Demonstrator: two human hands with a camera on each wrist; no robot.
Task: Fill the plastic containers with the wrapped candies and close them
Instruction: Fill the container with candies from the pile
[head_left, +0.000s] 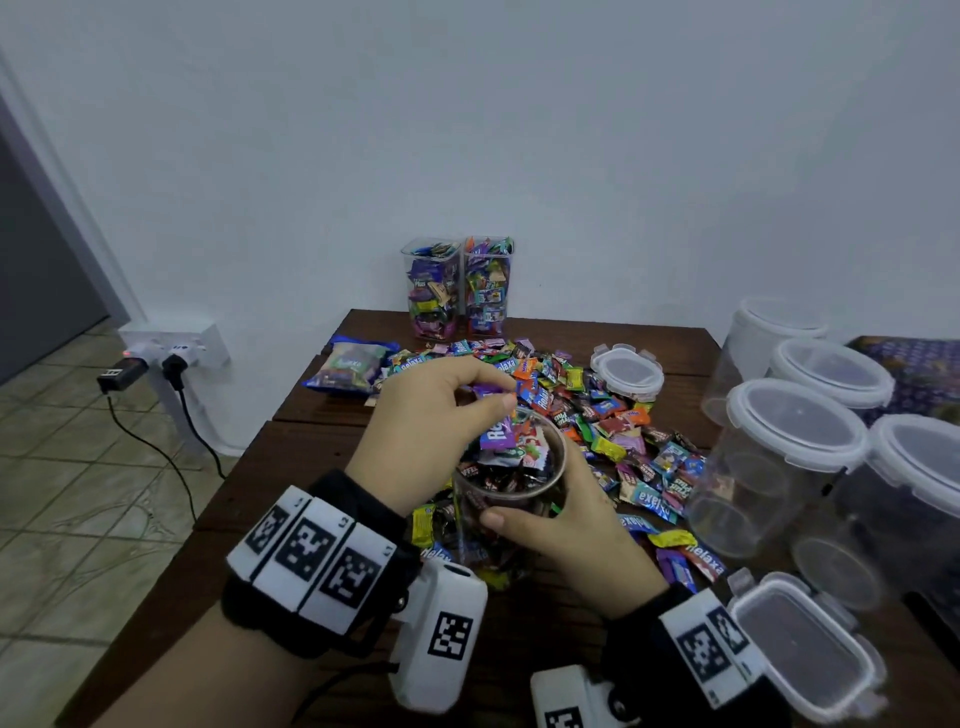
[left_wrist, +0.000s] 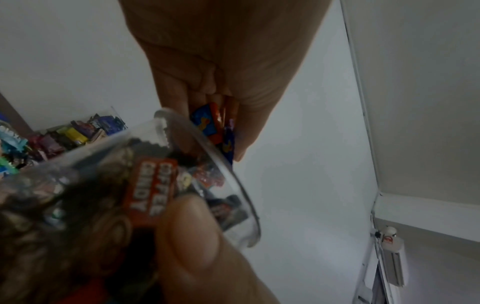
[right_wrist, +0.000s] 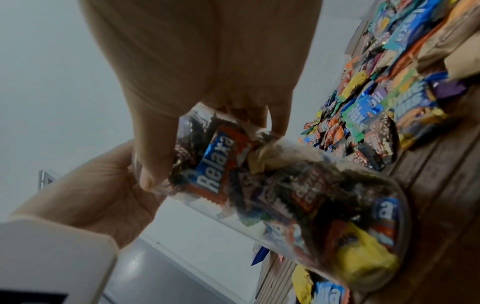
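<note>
gripping the round clear container (head_left: 511, 499) at its side, the right hand (head_left: 569, 525) wraps it with thumb across the near wall just under the rim; container stands on the wooden table (head_left: 322, 467), already filled with wrapped candies nearly to the top, lid off; right wrist view shows the same container (right_wrist: 298, 195) with relaxa and coffee candy wrappers pressed against its wall; left hand (head_left: 431, 415) sits over the container mouth, fingers curled, pinching a few wrapped candies (left_wrist: 215, 121), a purple one showing at the fingertips; left wrist view has that hand (left_wrist: 221, 61) above the container rim (left_wrist: 233, 179) with orange and blue wrappers between thumb and fingers; loose candy pile (head_left: 587, 415) lies just behind and to the right of the container, some pieces touching its base; round snap lid (head_left: 627, 371) rests behind the container at the pile's far right edge; two square containers (head_left: 457, 286), full of candy with no lids on, stand side by side touching, well behind the container at the wall; blue candy bag (head_left: 350, 366) lies behind-left of the container; cluster of empty lidded round containers (head_left: 795, 457) stands to the container's right at the table edge, their exact number hard to tell; a rectangular snap lid (head_left: 800, 649) sits near-right of the container, beside the right wrist; wall socket with plugs (head_left: 171, 353) low on the wall, far left of the container.
</note>
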